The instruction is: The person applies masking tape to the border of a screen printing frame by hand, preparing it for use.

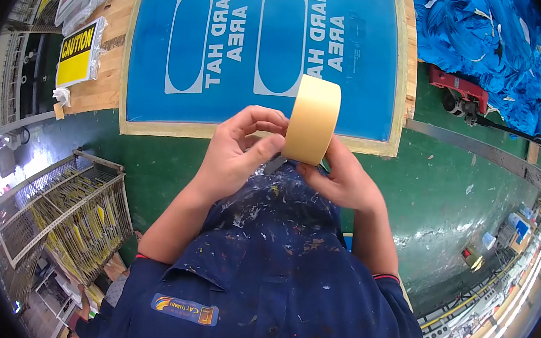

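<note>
A wide roll of yellowish masking tape [313, 121] is held up in front of my body, over the near edge of a blue printing screen [151, 104]. My right hand [350, 179] grips the roll from below and the right, its thumb under the lower edge. My left hand [237, 150] is at the roll's left edge with curled fingers and the thumb tip against it; its fingertips are partly hidden. Mirrored white "HARD HAT AREA" lettering and oval outlines mark the screen, and tape borders its edges. The roll covers part of the lettering.
A wrapped yellow and black CAUTION sign stack [78, 55] lies at the wooden table's [107, 84] left edge. Blue crumpled material [487, 46] is heaped at upper right, beside a red clamp-like part [457, 89]. A wire rack [73, 216] stands lower left, near another person's arm [85, 304].
</note>
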Motion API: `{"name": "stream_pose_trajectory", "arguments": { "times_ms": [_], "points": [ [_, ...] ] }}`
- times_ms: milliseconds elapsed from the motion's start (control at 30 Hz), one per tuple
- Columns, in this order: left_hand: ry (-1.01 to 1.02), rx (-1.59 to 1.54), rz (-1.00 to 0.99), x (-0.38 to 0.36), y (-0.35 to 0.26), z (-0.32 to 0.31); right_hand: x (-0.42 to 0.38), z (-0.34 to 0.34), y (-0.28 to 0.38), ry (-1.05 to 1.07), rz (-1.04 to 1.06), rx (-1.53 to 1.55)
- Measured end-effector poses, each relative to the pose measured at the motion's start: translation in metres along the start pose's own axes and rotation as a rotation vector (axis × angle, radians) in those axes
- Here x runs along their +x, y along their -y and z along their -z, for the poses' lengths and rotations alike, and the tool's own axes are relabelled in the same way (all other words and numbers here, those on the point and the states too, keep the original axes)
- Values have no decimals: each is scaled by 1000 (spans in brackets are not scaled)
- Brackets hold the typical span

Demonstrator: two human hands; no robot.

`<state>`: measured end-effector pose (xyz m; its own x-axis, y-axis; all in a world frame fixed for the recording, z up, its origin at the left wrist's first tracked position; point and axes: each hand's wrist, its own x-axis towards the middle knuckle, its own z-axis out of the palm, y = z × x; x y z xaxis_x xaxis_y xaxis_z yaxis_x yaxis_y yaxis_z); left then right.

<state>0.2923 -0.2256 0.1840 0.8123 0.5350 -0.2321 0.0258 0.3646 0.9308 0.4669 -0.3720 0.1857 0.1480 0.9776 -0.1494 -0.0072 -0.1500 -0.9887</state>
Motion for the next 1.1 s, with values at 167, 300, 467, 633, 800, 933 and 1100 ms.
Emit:
{"name": "stream_pose_trajectory", "arguments": {
  "times_ms": [167,300,467,633,800,933,1100],
  "points": [
    [93,665,-321,14,-7,-22,-10,31,1,0,-150,614],
    [138,661,-142,10,3,-46,-19,54,-4,-15,-185,662],
    [70,442,-61,9,0,-70,-33,50,14,-23,-64,385],
    [11,340,-29,11,-6,-88,-38,75,17,-22,76,-193],
    [-3,40,122,17,-14,-82,-41,90,17,38,88,-271],
    [201,562,-183,18,-26,-83,-42,68,8,-161,-30,334],
    [80,420,-114,19,-32,-86,-36,64,9,-167,144,265]
  ]
}}
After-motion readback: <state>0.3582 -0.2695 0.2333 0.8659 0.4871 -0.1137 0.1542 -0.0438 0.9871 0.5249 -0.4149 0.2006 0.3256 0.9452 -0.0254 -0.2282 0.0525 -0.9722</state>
